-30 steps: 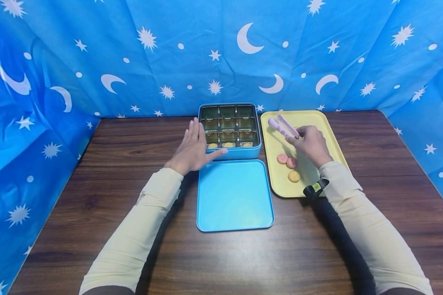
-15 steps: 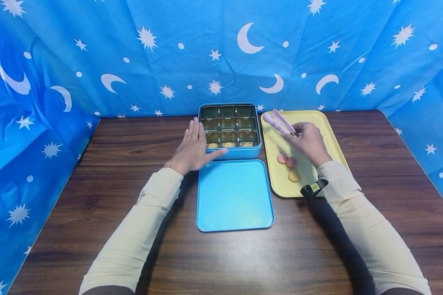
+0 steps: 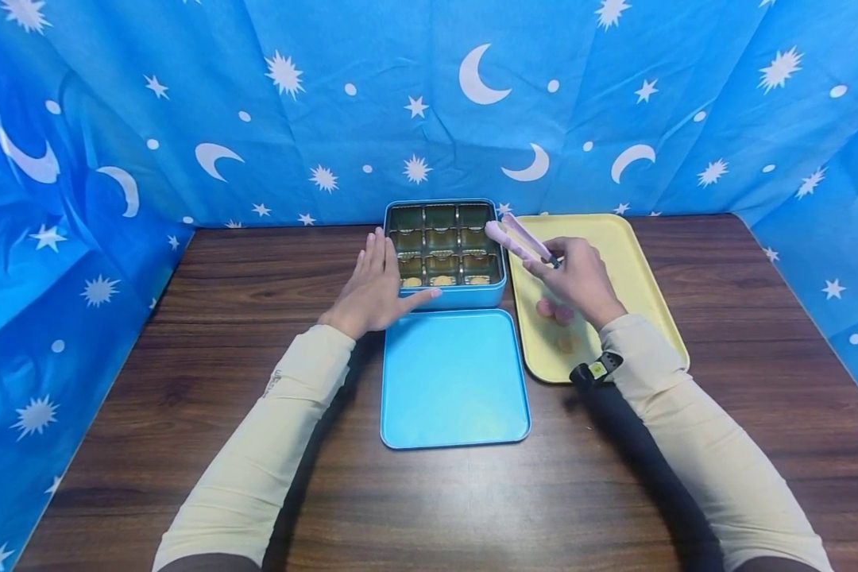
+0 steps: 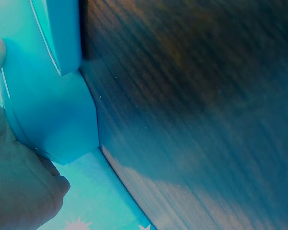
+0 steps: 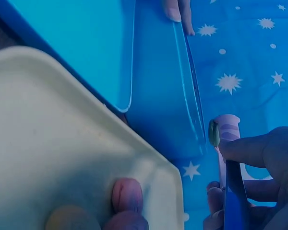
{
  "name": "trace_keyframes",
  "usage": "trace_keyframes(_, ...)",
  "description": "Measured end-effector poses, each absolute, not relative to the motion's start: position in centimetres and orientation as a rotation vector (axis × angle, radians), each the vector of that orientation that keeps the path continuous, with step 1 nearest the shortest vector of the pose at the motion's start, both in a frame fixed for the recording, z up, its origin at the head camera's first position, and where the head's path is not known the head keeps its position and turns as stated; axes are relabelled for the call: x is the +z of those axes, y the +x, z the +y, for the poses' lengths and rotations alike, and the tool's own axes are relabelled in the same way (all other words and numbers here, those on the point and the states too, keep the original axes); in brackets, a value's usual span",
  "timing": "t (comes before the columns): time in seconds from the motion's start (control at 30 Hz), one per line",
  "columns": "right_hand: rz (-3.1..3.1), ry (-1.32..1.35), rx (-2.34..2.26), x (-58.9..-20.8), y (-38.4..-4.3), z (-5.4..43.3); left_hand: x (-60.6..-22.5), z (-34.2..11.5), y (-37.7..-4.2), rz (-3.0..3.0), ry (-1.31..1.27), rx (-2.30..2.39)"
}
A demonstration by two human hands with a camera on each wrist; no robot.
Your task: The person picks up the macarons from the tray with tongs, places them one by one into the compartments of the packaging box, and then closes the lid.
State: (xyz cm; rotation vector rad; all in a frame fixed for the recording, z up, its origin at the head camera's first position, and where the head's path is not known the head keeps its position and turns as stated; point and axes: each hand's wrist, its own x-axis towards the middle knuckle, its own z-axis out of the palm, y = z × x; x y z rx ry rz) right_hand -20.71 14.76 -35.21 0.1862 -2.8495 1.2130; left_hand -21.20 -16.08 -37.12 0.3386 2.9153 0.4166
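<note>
My left hand (image 3: 370, 287) lies with straight fingers along the left side of a blue tin (image 3: 446, 299), its thumb over the front rim. Clear dividers split the tin into compartments; yellow round sweets (image 3: 442, 281) show in the front row. In my right hand (image 3: 579, 272) are pink tongs (image 3: 520, 238), gripped between thumb and fingers above the yellow tray (image 3: 643, 318). Their spread pink ends point at the tin's right rim. A small dark green piece (image 5: 214, 133) shows beside the tongs; I cannot tell whether it belongs to them. Two pink macaron-like sweets (image 5: 127, 195) sit on the tray.
A blue lid (image 3: 454, 381) lies flat in front of the tin. The tray stands right of both, with a yellow round sweet (image 3: 568, 343) in the right arm's shadow. A blue cloth (image 3: 372, 127) with moons and stars hangs behind the brown table (image 3: 243, 286).
My right hand has moved left with the tongs, from over the middle of the tray toward the tin's right rim. My left hand has stayed at the tin.
</note>
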Motion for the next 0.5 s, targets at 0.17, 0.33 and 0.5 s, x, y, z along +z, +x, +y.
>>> trace_keyframes(0.17, -2.846, 0.216, 1.233, -35.2, -20.5, 14.1, -37.1, -16.1, -21.2, 2.918, 0.344, 0.419)
trace_keyframes(0.33, -2.863, 0.215, 1.213, -35.1, -20.5, 13.6, -37.1, -16.1, -21.2, 2.923, 0.347, 0.418)
trace_keyframes(0.5, -2.883, 0.188, 1.208, -34.9, -20.4, 13.4, -37.2, -16.1, -21.2, 2.926, 0.343, 0.411)
